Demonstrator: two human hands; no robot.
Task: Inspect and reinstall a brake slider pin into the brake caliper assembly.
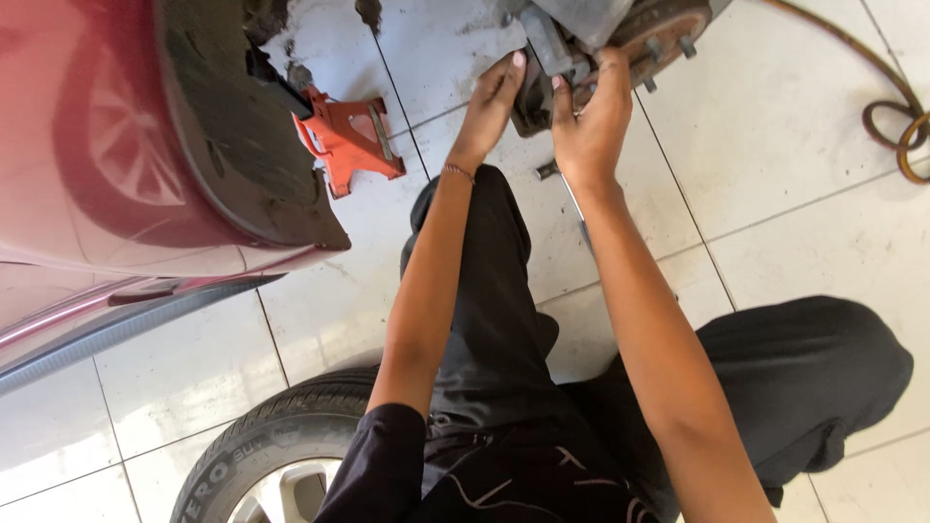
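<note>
Head view, looking down. The left hand (491,102) lies flat against the left side of the dark brake caliper (539,77), fingers extended and not closed around it. The right hand (593,121) curls its fingers over the caliper's right edge, apparently gripping it, though the fingertips are hidden. The caliper sits at the top of the view, against the rusty wheel hub (662,31) with its studs. An orange jack stand (349,138) stands under the red car body (97,145). A removed wheel (271,455) lies on the tiled floor (804,174); a hose (896,116) is coiled at right.
</note>
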